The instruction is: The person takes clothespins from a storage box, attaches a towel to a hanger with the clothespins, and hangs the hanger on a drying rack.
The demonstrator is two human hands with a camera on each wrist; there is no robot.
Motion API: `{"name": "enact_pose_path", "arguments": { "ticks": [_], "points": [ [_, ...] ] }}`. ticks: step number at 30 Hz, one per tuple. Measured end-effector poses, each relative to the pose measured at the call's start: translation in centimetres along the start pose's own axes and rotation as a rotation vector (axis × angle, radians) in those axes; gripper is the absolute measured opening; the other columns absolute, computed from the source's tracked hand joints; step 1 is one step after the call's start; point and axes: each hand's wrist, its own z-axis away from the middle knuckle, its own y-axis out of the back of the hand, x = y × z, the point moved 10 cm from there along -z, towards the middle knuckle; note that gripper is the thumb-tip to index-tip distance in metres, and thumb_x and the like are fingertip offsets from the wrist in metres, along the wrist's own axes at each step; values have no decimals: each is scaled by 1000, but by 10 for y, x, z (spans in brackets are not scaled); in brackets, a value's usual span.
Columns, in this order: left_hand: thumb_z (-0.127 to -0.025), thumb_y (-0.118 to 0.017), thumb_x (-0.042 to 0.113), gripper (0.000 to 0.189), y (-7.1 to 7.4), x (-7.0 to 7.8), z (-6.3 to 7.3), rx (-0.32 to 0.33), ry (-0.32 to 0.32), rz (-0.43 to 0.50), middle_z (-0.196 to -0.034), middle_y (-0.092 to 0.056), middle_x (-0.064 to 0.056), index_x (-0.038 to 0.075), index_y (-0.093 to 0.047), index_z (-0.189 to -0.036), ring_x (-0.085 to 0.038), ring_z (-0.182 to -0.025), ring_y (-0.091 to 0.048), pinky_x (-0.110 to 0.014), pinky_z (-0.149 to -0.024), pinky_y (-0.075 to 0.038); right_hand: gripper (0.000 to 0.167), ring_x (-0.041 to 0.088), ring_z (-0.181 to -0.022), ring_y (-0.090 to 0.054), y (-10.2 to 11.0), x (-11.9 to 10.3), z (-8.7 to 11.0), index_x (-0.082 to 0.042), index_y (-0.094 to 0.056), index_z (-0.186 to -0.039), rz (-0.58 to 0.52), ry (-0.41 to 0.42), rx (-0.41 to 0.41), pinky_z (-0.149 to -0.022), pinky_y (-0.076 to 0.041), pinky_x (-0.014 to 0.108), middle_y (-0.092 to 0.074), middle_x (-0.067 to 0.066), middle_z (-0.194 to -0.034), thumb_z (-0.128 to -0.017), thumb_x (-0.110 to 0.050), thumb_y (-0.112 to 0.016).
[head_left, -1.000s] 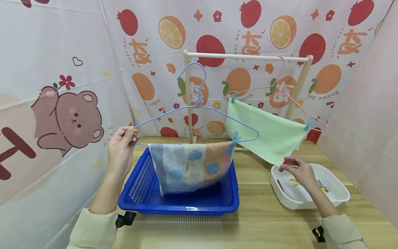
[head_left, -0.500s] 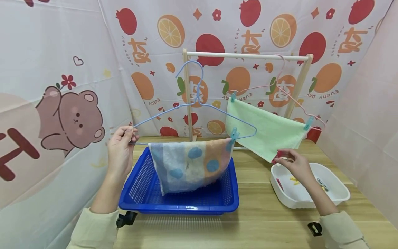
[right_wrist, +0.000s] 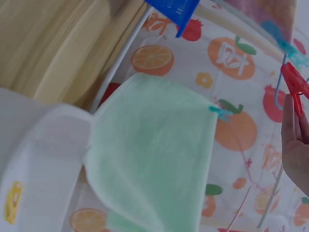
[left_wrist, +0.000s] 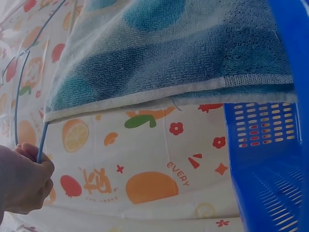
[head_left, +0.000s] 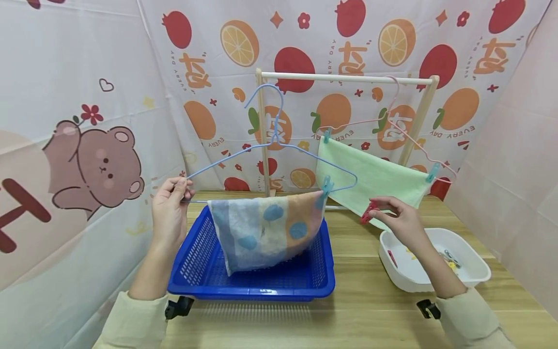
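Note:
My left hand (head_left: 169, 208) grips the left end of a blue wire hanger (head_left: 218, 165), held up over a blue basket (head_left: 250, 293). A striped towel with blue dots (head_left: 266, 232) drapes over the hanger's bottom bar. A teal clothespin (head_left: 327, 185) fastens the towel at the right end; no clothespin shows at the left end. My right hand (head_left: 403, 223) pinches a red clothespin (head_left: 368, 213) in the air, right of the towel and apart from it. In the right wrist view, the red clothespin (right_wrist: 295, 84) sits at the fingertips.
Behind stands a wooden rack (head_left: 344, 77). A pink hanger (head_left: 392, 114) hangs from it with a green towel (head_left: 366, 172) held by two teal clothespins. A white bin (head_left: 475, 271) with several clothespins stands at the right on the wooden table (head_left: 357, 310).
My right hand has moved left and up with the red clothespin, away from the white bin toward the striped towel. The blue hanger's right end has shifted slightly left and tilted up.

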Motion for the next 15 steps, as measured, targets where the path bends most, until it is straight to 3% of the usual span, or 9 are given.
{"name": "enact_pose_path", "arguments": {
  "ticks": [5,15],
  "points": [
    [-94,-47,0,21,0,-1,1,13,-5,1,-77,-51,-8,1,-57,-76,-12,-63,-44,-20,-67,-44,31,7,-90,-58,-11,-23,-6,-5,-62,-113,9,34,-25,-78,-47,17,-62,6,-99,-86,-19,-66],
    [-95,-46,0,22,-2,-5,1,19,-7,-23,-78,-52,-7,3,-58,-76,-13,-64,-44,-20,-66,-44,32,16,-93,-58,-42,-61,-16,-4,-61,-116,-138,117,-106,-77,-49,25,-58,11,-103,-85,-8,-65]
  ]
}}
